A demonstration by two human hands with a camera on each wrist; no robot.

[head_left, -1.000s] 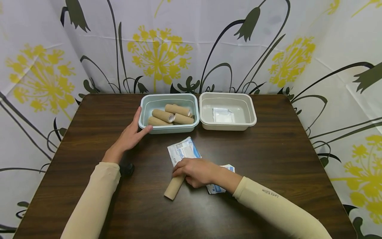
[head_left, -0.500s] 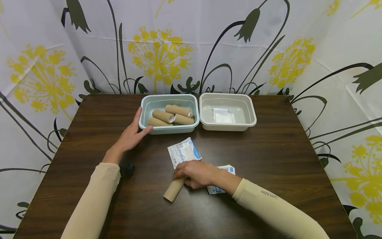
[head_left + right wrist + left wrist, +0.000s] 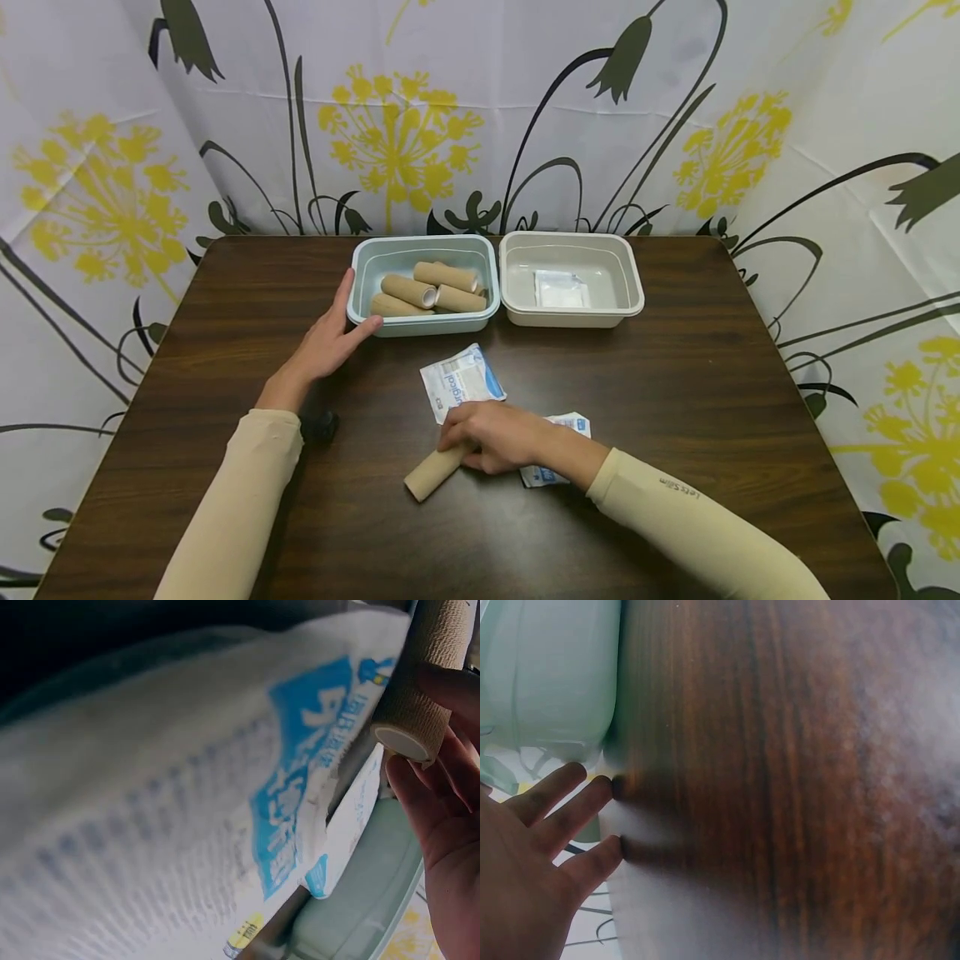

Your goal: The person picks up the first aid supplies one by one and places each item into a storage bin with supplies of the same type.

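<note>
Near the table's middle, my right hand (image 3: 495, 436) pinches the upper end of a tan bandage roll (image 3: 432, 475), which slants down to the left. In the right wrist view the roll (image 3: 411, 712) has a crinkled surface and a white core, with thumb and fingers on either side. My left hand (image 3: 324, 343) rests at the left front corner of a pale blue tub (image 3: 438, 327), thumb on the front rim and fingers along its side. Several more bandage rolls (image 3: 408, 290) lie in that tub. A white and blue surgical packet (image 3: 461, 379) lies just beyond the right hand.
A second packet (image 3: 542, 476) lies partly under the right wrist. To the right of the blue tub stands a cream tub (image 3: 570, 318) with a white packet (image 3: 561, 290) inside. A small black object (image 3: 321, 427) sits by the left wrist. A flowered curtain (image 3: 495, 108) hangs behind the table.
The free end of the roll in my right hand has swung slightly left and away from me. My left hand stays at the tub.
</note>
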